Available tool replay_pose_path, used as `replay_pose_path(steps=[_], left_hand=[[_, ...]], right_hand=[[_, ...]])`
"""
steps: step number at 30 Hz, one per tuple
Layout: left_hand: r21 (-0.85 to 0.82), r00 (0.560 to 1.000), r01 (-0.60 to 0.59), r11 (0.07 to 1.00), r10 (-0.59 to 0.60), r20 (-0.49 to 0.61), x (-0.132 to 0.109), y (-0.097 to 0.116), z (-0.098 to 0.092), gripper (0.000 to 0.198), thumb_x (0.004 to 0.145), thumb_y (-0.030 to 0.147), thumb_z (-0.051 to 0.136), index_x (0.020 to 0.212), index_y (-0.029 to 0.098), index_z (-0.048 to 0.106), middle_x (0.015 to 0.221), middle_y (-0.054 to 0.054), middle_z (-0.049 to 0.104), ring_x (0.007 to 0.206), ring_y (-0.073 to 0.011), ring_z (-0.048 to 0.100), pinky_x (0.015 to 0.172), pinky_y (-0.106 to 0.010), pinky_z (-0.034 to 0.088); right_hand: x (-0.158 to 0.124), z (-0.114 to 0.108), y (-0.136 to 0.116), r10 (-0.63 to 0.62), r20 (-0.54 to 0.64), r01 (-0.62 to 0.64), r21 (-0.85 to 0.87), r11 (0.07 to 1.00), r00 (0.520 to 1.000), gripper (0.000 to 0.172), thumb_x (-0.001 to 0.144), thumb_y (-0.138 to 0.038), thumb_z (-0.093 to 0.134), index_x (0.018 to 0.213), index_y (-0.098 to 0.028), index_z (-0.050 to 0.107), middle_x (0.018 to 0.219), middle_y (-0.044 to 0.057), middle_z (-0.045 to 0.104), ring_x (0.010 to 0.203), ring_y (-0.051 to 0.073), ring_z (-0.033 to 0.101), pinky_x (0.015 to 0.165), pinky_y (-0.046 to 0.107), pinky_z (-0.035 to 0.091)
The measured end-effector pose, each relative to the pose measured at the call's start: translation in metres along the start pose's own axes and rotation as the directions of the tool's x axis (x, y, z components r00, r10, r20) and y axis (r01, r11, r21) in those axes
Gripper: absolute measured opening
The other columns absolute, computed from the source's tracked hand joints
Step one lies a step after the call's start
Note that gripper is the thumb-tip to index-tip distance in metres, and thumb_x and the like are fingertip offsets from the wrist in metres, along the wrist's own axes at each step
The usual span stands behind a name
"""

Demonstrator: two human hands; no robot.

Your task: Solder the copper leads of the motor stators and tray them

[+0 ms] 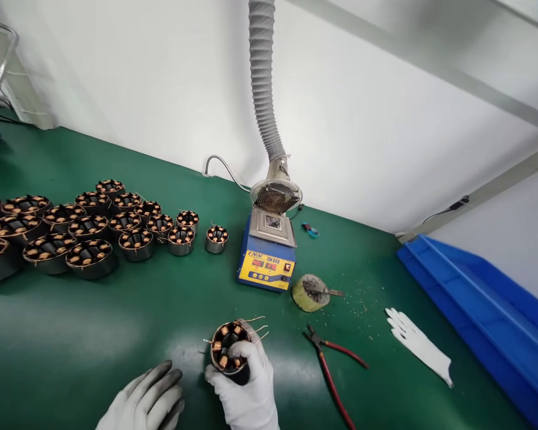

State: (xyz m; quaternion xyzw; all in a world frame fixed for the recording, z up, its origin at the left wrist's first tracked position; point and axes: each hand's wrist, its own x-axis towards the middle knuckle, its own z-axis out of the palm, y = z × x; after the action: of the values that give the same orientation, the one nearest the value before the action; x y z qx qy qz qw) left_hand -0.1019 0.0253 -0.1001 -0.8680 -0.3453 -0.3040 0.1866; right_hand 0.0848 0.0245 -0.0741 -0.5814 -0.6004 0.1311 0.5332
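Observation:
My right hand (251, 382), in a white glove, grips a round motor stator (230, 349) with copper coils and a black inner ring. Several loose wire ends stick out from the stator's right side, and a short one points left. My left hand (146, 397), gloved with dark grey fingertips, rests to the left of the stator and does not touch it. Its fingers are stretched out and hold nothing. Red-handled cutters (329, 370) lie on the green table (170, 310) to the right of my right hand.
Many stators (89, 254) stand at the left. A blue solder pot (266, 257) sits mid-table beneath a fume hose (262, 77). Right of it are a yellowish cup (311, 294) of scraps, a white glove (419, 346) and a blue bin (479, 310).

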Motion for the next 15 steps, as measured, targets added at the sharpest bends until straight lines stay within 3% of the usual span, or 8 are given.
replay_pose_path(steps=[6, 8, 11, 13, 15], left_hand=[[-0.060, 0.990, 0.100, 0.993, -0.093, 0.107, 0.010, 0.006, -0.018, 0.025, 0.085, 0.045, 0.045, 0.091, 0.025, 0.059, 0.086, 0.003, 0.075, 0.081, -0.0153, 0.069, 0.069, -0.025, 0.053], [-0.123, 0.974, 0.150, 0.981, -0.125, 0.191, 0.005, 0.012, -0.018, 0.038, 0.081, 0.051, 0.050, 0.109, 0.026, 0.054, 0.096, 0.002, 0.073, 0.086, -0.0161, 0.068, 0.074, -0.024, 0.052], [-0.188, 0.934, 0.191, 0.963, -0.119, 0.338, 0.002, 0.024, -0.015, 0.072, 0.076, 0.057, 0.053, 0.136, 0.024, 0.029, 0.113, -0.005, 0.067, 0.095, -0.0187, 0.066, 0.078, -0.023, 0.052], [-0.178, 0.910, 0.202, 0.963, -0.118, 0.397, 0.007, 0.034, -0.013, 0.086, 0.075, 0.056, 0.055, 0.141, 0.019, 0.016, 0.118, -0.012, 0.063, 0.096, -0.0205, 0.066, 0.072, -0.022, 0.053], [-0.120, 0.878, 0.240, 0.963, -0.163, 0.451, 0.018, 0.044, -0.012, 0.085, 0.075, 0.050, 0.056, 0.141, 0.017, 0.014, 0.119, -0.017, 0.062, 0.089, -0.0214, 0.068, 0.066, -0.022, 0.054]], right_hand=[[-0.010, -0.008, 0.001, 0.056, 0.187, -0.030, -0.141, 0.990, 0.981, 0.027, 0.054, -0.014, 0.073, 0.076, -0.024, 0.061, 0.103, 0.008, 0.067, 0.082, 0.023, 0.068, 0.067, 0.028, 0.057], [-0.017, -0.023, 0.007, 0.039, 0.238, 0.002, -0.171, 0.985, 0.970, 0.039, 0.058, -0.019, 0.073, 0.095, -0.025, 0.065, 0.112, 0.009, 0.065, 0.090, 0.026, 0.067, 0.072, 0.032, 0.057], [-0.031, -0.051, 0.023, 0.043, 0.202, -0.005, -0.184, 0.983, 0.979, 0.049, 0.066, -0.027, 0.070, 0.114, -0.029, 0.062, 0.122, 0.009, 0.060, 0.100, 0.029, 0.063, 0.078, 0.036, 0.056], [-0.036, -0.067, 0.035, 0.139, 0.130, -0.120, -0.143, 0.982, 0.982, 0.038, 0.071, -0.031, 0.066, 0.109, -0.028, 0.065, 0.112, 0.008, 0.066, 0.098, 0.028, 0.064, 0.079, 0.035, 0.056], [-0.037, -0.077, 0.043, 0.297, 0.082, -0.294, -0.053, 0.954, 0.951, 0.027, 0.075, -0.033, 0.062, 0.100, -0.023, 0.069, 0.098, 0.009, 0.071, 0.090, 0.026, 0.067, 0.077, 0.034, 0.057]])
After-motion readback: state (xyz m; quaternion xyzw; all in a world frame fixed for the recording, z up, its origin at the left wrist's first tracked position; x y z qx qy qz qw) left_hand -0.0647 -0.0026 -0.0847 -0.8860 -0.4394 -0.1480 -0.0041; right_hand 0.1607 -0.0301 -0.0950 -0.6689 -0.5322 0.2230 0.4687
